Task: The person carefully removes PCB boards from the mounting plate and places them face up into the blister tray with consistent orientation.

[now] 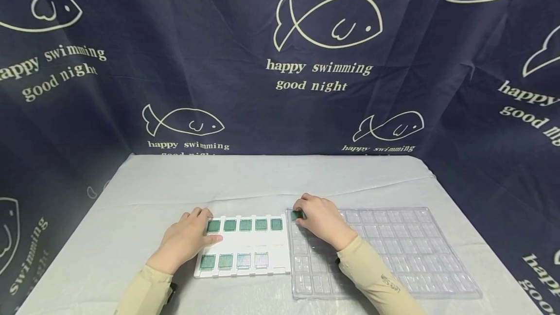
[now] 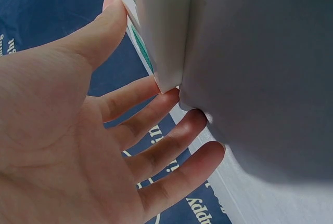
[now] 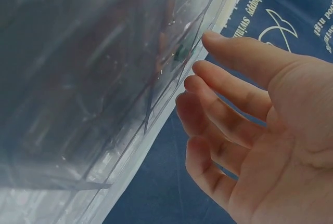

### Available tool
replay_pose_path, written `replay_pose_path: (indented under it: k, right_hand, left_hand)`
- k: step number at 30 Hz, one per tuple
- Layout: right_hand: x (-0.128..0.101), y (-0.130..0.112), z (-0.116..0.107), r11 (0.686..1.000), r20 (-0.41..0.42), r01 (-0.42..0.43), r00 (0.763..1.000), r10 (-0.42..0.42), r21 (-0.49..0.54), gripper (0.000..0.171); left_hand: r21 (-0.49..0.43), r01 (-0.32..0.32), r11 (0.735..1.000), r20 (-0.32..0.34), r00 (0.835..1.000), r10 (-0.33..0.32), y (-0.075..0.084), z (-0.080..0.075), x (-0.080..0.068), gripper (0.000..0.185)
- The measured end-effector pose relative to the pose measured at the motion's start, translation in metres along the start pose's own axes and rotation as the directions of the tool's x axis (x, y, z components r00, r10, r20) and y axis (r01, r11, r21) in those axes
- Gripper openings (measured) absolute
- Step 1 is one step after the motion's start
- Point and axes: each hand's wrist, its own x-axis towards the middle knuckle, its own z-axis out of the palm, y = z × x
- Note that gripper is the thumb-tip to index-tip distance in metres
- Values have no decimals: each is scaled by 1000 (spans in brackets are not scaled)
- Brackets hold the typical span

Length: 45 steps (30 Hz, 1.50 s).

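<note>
A white tray (image 1: 262,247) lies in front of me with two rows of small green chips (image 1: 245,225). My left hand (image 1: 188,239) rests flat at its left end, thumb on the tray, fingers straight. In the left wrist view that left hand (image 2: 78,146) is spread, the thumb touching the white tray's edge (image 2: 161,26). To the right lies a clear plastic tray (image 1: 393,252) with many cells. My right hand (image 1: 317,222) rests on its near-left part, fingertips at a single green chip (image 1: 297,215) in the far-left corner cell. In the right wrist view the right hand's (image 3: 250,125) fingers are loosely extended beside the chip (image 3: 181,53), seen through the clear tray (image 3: 78,78).
Both trays sit side by side, touching, on a table covered with pale grey cloth (image 1: 262,183). A dark blue curtain with fish prints (image 1: 280,62) closes off the back and both sides. Most cells of the clear tray hold nothing.
</note>
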Motion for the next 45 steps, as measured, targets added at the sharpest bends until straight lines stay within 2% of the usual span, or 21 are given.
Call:
replay_pose_path:
  k: [14,26,45]
  right_hand:
    - [0,0,-1,1000,3,-1,1000,1,-1,34]
    - [0,0,0,1000,2,1,1000,-1,1,36]
    - [0,0,-1,1000,-15,-1,1000,1,-14,36]
  left_hand:
    - [-4,21,1000,18,1000,-21,2,-3,-1,58]
    - [-6,5,1000,8,1000,-5,-1,0,0,57]
    - [-1,21,1000,23,1000,-21,1,-2,0,58]
